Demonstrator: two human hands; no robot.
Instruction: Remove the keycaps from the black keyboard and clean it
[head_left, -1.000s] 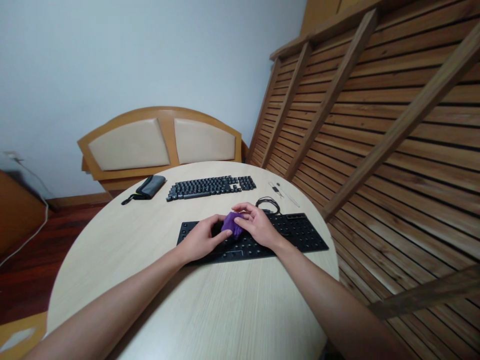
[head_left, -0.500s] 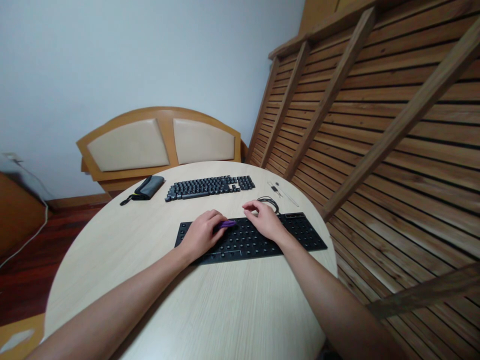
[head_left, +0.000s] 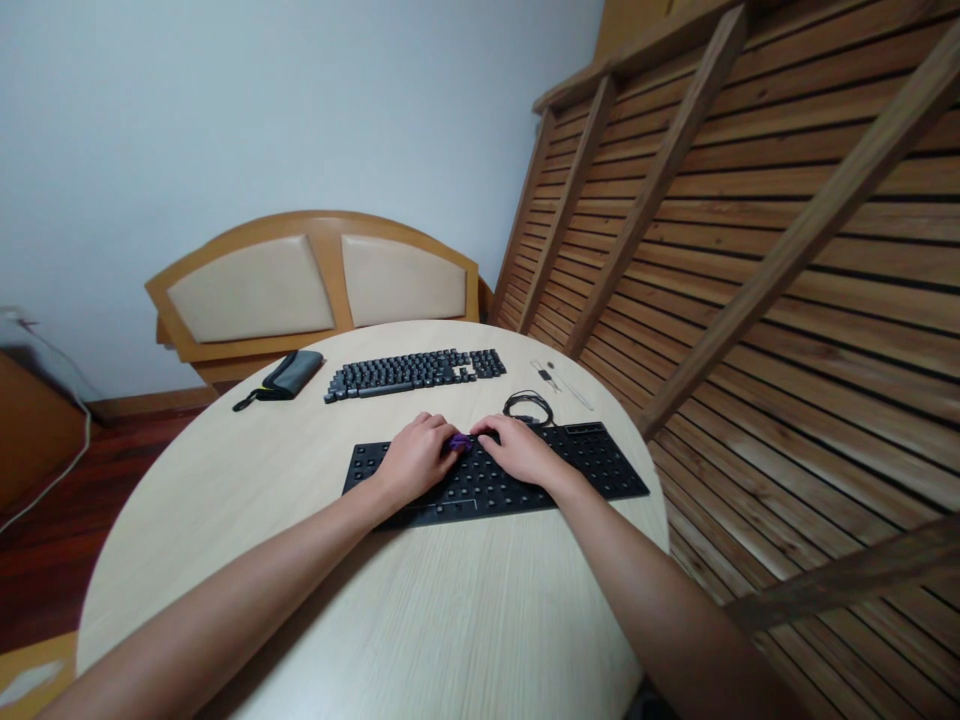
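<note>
A black keyboard base (head_left: 450, 512) with its keycaps off lies across the middle of the round table, its rows of switches showing. Over its left half, my left hand (head_left: 417, 458) is closed on a small purple piece (head_left: 460, 441) that looks like folded cloth; most of it is hidden by the fingers. My right hand (head_left: 517, 450) rests over the upper middle of the base. Its fingertips come close to the purple piece, with a dark gap between thumb and forefinger; whether they touch the piece I cannot tell.
Behind the base, black keycaps (head_left: 405, 374) are laid out in keyboard order. A coiled black cable (head_left: 529, 397) sits at the base's back edge. Small tools (head_left: 545, 376) and a thin white stick (head_left: 577, 395) lie to the right. A grey-black pouch (head_left: 294, 374) is at the left.
My right hand has come down and left, its fingertips now close to the purple piece. The purple piece looks more bunched up in my left hand. The view has shifted slightly.
</note>
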